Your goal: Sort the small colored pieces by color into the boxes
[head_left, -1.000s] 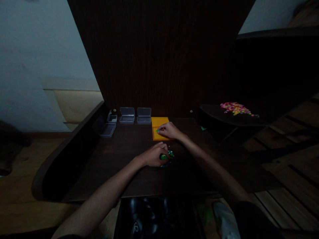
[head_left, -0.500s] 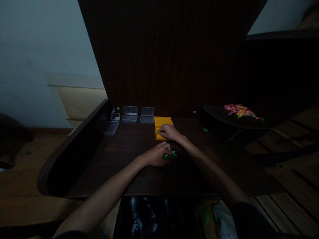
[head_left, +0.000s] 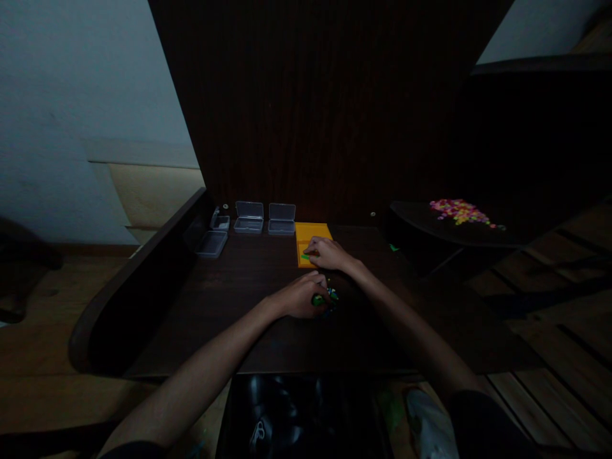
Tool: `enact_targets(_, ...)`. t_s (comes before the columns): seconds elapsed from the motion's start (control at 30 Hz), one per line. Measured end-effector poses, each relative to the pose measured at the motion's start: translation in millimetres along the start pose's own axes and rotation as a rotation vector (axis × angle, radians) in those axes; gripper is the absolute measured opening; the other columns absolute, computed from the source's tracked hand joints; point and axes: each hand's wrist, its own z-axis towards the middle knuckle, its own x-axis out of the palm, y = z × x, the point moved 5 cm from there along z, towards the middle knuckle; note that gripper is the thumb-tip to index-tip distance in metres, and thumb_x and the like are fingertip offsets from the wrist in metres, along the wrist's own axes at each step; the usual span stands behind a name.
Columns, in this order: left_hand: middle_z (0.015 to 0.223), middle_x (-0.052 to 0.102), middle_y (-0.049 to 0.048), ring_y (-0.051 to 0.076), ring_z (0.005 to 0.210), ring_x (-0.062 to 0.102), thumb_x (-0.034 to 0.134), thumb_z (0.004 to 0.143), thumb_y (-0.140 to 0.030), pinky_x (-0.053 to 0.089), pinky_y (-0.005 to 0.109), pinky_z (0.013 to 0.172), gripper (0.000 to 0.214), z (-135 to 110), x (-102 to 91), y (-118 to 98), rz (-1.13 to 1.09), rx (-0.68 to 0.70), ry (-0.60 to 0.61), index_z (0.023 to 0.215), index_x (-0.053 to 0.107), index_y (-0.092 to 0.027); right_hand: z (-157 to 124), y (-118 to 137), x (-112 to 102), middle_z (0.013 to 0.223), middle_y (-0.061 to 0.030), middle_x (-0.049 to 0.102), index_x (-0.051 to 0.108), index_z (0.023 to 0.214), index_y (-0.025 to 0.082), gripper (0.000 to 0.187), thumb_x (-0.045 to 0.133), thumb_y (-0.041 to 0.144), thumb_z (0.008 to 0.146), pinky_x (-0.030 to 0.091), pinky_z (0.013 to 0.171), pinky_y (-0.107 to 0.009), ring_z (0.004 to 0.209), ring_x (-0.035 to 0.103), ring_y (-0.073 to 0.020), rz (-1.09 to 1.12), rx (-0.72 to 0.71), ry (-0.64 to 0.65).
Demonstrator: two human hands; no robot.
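Note:
My right hand (head_left: 329, 254) is over the open yellow case (head_left: 313, 231), its fingers pinched together. Small bright green pieces (head_left: 306, 257) show at its fingertips, against the near half of the case; what exactly is in the pinch is too small to make out. Closer to me, my left hand (head_left: 301, 297) rests on the dark tabletop with its fingers curled. At its fingertips lies a small pile of green, blue and whitish bead-like bits (head_left: 331, 294). The curled fingers partly hide the pile, and whether they grip any of it is hidden.
Two clear plastic cases (head_left: 248, 224) (head_left: 282, 226) stand with lids up, left of the yellow one. Another clear case (head_left: 213, 243) lies by the left side panel. Pink and yellow beads (head_left: 461, 211) are heaped on a raised shelf at right. A tall dark panel closes the back.
My right fingertips have shifted very slightly off the green pieces, so more of the green shows. My left hand stays at the bead pile. The view has shifted a little.

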Motion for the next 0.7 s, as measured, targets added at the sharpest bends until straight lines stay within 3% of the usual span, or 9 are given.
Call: enact_targets(0.7,0.090,0.058,0.0042,0.018,0.090,0.052,0.064,0.075,-0.018,0.043,0.029,0.081,0.013,-0.1,0.0,-0.1,-0.019,0.009,-0.001,0.086,0.071,-0.019,8.1,-7.0,6.9,0.105,-0.0083,0.066,0.071,0.100,0.018,0.023,0.052,0.021,0.089,0.043,0.079,-0.025,0.096,0.061,-0.0186,0.007,-0.018,-0.008)
